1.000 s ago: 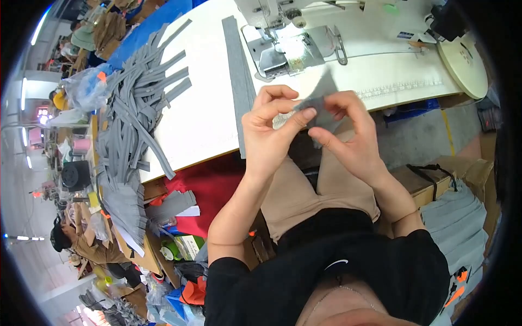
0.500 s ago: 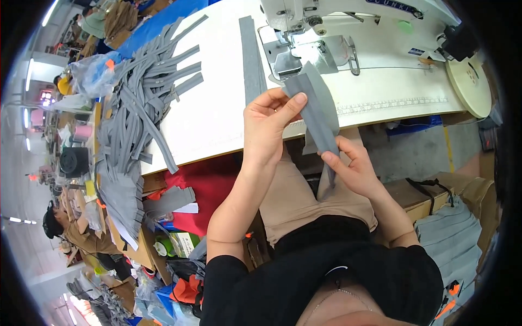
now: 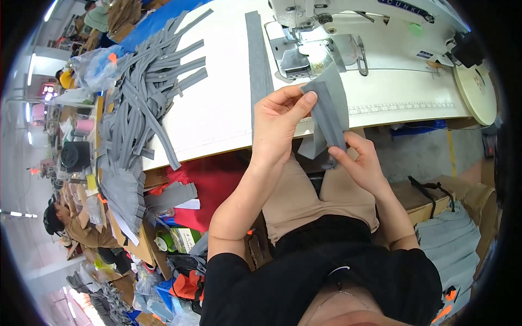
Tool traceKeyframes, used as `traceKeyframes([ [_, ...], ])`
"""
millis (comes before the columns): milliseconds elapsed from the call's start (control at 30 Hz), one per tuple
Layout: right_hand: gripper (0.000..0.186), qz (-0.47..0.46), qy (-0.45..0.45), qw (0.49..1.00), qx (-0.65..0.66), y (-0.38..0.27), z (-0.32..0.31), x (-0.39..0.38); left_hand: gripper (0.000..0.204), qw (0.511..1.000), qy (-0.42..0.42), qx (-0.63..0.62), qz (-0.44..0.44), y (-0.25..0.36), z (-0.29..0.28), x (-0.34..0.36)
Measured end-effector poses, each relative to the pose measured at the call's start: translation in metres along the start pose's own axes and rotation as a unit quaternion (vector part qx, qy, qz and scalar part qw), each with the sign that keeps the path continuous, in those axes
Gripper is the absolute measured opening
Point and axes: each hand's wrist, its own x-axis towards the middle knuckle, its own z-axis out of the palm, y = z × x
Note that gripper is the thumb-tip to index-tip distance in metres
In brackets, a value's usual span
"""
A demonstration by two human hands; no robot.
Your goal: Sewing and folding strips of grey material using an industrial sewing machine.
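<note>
In front of the sewing machine (image 3: 348,24), I hold a dark grey fabric strip (image 3: 329,117) in the air above my lap. A lighter grey fabric piece (image 3: 335,87) lies against its back and shows along its right side. My left hand (image 3: 280,119) pinches the upper end between thumb and fingers. Lower down, my right hand (image 3: 361,163) pinches the strip near its bottom end, thumb in front. The upper tip of the cloth comes close to the machine's lit metal plate (image 3: 321,54). Another long grey strip (image 3: 257,60) lies flat on the white table, left of the machine.
A tangled pile of grey strips (image 3: 147,98) covers the white table's (image 3: 217,103) left side. Stacked grey fabric (image 3: 448,244) sits by a carton at the right. A pale round disc (image 3: 476,89) stands at the table's right end. Another person (image 3: 81,223) works far left.
Both hands have shifted slightly right with the strip. The lighter fabric behind it now shows more widely. The whole view has shifted a little too.
</note>
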Motion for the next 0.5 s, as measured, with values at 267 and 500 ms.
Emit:
traceKeyframes([
  [267,0.03,-0.257,0.231,0.899,-0.269,-0.079,-0.038,0.04,0.012,0.985,-0.036,0.166,0.038,0.011,0.02,-0.009],
  [500,0.01,-0.272,-0.017,0.896,-0.351,-0.099,-0.071,0.067,0.016,0.986,-0.04,0.155,0.055,-0.006,0.027,-0.005],
])
